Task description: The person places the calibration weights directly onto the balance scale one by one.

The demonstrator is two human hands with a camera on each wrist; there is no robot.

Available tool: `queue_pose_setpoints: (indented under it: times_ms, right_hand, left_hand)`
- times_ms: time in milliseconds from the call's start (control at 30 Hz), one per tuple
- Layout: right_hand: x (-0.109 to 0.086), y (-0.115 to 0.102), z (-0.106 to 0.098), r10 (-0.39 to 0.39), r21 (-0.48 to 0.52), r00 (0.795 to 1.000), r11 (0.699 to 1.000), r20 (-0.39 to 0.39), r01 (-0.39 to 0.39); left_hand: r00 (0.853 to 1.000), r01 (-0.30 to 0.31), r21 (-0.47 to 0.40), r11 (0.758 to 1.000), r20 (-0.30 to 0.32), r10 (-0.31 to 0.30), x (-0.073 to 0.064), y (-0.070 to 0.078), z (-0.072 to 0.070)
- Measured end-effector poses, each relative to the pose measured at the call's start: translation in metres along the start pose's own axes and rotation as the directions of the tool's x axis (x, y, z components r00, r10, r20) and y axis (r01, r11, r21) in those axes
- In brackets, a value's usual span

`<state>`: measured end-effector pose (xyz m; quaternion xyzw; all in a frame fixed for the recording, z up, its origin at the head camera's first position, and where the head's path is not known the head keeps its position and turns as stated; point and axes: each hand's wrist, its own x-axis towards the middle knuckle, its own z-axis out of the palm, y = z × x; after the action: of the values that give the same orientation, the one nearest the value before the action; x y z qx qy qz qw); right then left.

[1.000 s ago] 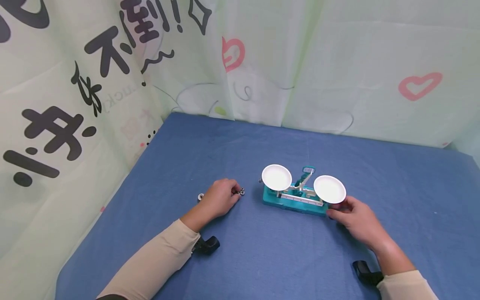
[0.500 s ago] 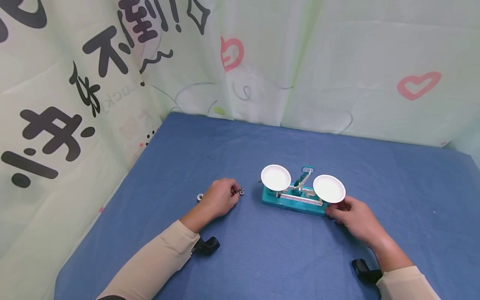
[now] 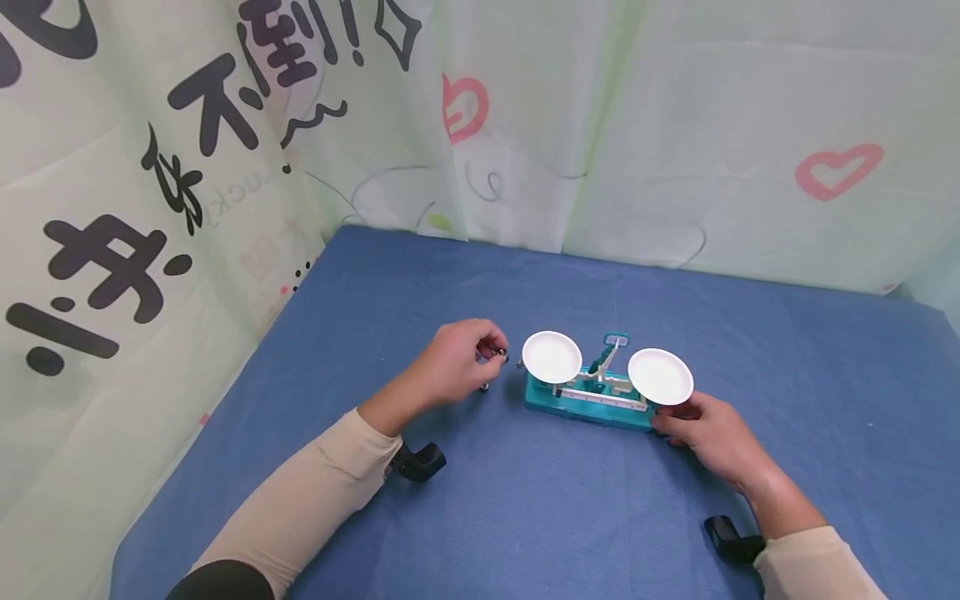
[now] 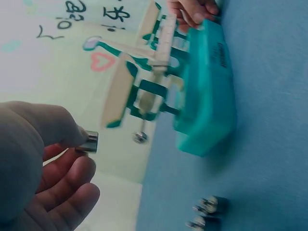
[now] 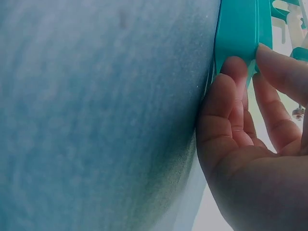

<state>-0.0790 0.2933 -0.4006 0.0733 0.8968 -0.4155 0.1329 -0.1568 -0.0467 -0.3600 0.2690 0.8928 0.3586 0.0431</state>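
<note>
Pinching a small metal cylinder weight (image 4: pixel 91 142) between thumb and fingertips, the left hand (image 3: pixel 452 364) held it above the blue cloth (image 3: pixel 570 508), near but apart from the teal double-pan balance (image 3: pixel 588 411); so narrow a grip presumably suited so small a piece. The balance stood upright on the cloth between the two hands, its white left pan (image 3: pixel 552 357) and white right pan (image 3: pixel 661 377) facing up, carried high at either end, probably so that they could tip freely. The right hand (image 3: pixel 716 437) gripped the far end of the base (image 5: pixel 238 29), thumb at one edge and fingers bent against it, low beside the right pan; holding there likely steadied the body and spared the moving parts. Two further metal weights (image 4: pixel 210 206) stood side by side on the cloth, seemingly upright, perhaps for easy pinching. An adjusting nut (image 4: pixel 140 137) projected beyond the left pan, where fingers could presumably reach it.
</note>
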Motion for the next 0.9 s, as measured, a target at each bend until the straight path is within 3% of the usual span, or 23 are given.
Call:
queue_pose_setpoints:
  times_ms: [333,600,733,900]
  right_hand:
    - [0.001,0.001,0.000,-0.007,0.015,1.000,1.000,-0.003,0.007]
    - [0.003,0.002,0.000,-0.016,0.025,1.000,1.000,-0.003,0.016]
    - [0.003,0.003,0.001,-0.022,0.023,1.000,0.999,0.000,0.022]
    - [0.003,0.004,0.002,-0.028,0.037,1.000,0.999,-0.002,0.028]
  left_hand:
    - [0.989,-0.108,-0.002,0.994,0.098,0.108,0.024,0.021,-0.003]
    - [0.969,-0.164,0.071,0.984,0.198,0.147,0.041,0.031,0.002]
    - [0.960,-0.204,0.117,0.972,0.219,0.175,0.048,0.034,0.007]
    - [0.958,-0.206,0.165,0.965,0.233,0.165,0.053,0.038,0.013]
